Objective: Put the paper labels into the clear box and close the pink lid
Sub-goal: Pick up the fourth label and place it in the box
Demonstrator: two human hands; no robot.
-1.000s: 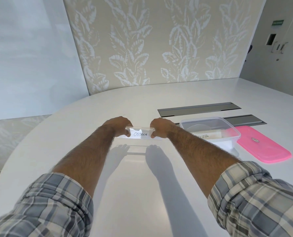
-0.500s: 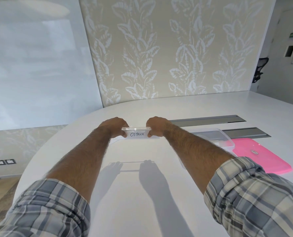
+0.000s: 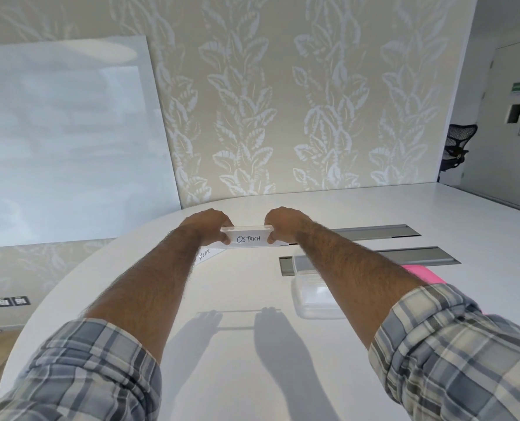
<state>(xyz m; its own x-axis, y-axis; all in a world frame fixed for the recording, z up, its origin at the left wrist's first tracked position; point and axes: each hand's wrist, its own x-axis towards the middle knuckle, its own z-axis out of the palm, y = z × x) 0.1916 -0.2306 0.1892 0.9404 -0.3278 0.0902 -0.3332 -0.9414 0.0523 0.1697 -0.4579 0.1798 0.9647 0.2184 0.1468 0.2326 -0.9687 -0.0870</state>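
white label (image 3: pixel 248 238) reads "ostrich" in black handwriting.

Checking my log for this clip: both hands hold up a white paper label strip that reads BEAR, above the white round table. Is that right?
Not quite. The white paper label strip pinched between the left hand and right hand reads OSTRICH, as the head view shows. The BEAR label lies on the white round table instead. The rest stands.

lid (image 3: pixel 423 273) pink | table (image 3: pixel 252 287) white | sleeves (image 3: pixel 85 369) grey plaid | wall (image 3: pixel 283 101) beige leaf-print
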